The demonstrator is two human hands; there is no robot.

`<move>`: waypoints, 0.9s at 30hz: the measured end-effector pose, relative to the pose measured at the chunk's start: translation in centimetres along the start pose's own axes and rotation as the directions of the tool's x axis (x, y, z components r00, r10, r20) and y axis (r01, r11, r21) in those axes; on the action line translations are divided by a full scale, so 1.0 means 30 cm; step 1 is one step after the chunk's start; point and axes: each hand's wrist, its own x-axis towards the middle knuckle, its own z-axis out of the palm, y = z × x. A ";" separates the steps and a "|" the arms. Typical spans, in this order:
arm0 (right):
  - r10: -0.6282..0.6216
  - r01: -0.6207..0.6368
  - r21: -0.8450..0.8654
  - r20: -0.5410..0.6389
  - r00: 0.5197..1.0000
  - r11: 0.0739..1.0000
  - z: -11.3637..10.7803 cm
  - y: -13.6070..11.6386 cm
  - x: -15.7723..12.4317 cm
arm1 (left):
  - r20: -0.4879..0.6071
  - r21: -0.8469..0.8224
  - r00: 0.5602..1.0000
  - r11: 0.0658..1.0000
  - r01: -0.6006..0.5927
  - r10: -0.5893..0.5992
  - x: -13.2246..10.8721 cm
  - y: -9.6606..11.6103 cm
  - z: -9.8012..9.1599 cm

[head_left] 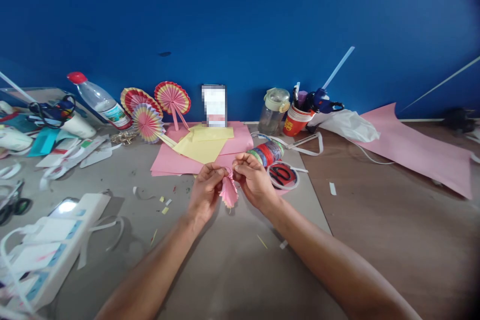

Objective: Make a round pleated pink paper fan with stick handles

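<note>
A small pink pleated paper piece (229, 192) with a scalloped, yellowish edge hangs between my hands, above the grey tabletop. My left hand (207, 187) is closed, with thumb and forefinger pinching the paper near its top. My right hand (254, 178) is closed in a pinch beside the top of the paper. A thin strand, like thread, loops between the fingertips, though its ends are hidden. Just beyond my right hand lie a multicoloured yarn roll (267, 153) and black-handled scissors (282, 174) within a ring of white tape.
Pink sheets (165, 161) and yellow paper (204, 146) lie ahead, before a propped phone (214, 105). Finished paper fans (172, 97) and a tilted bottle (101, 102) stand left. A jar (274, 110) and red cup (296, 119) stand right. A power strip (56, 255) occupies the near left.
</note>
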 end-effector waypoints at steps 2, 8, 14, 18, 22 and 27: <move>0.040 -0.040 0.009 0.028 0.999 0.999 -0.005 -0.006 0.003 | 0.008 -0.002 1.000 1.000 0.004 -0.004 0.002 0.002 -0.005; 0.103 -0.104 0.019 0.017 0.994 0.994 -0.013 -0.011 0.006 | 0.083 -0.047 0.996 0.999 0.017 -0.013 -0.002 0.008 -0.014; 0.127 -0.128 0.040 0.024 0.992 0.991 -0.016 -0.010 0.014 | 0.096 -0.022 0.995 1.000 0.008 -0.006 0.004 0.009 -0.019; 0.037 -0.033 -0.184 0.018 0.999 0.982 -0.019 -0.021 0.010 | 0.125 0.070 0.992 0.998 0.008 -0.017 0.012 0.023 -0.030; -0.149 0.181 -0.500 0.105 0.983 0.847 -0.013 -0.034 -0.009 | 0.139 0.220 0.989 0.972 -0.079 0.049 0.014 0.041 -0.038; -0.239 0.353 -0.670 0.260 0.936 0.653 -0.003 -0.044 -0.036 | 0.258 0.371 0.966 0.920 -0.129 0.031 -0.002 0.063 -0.035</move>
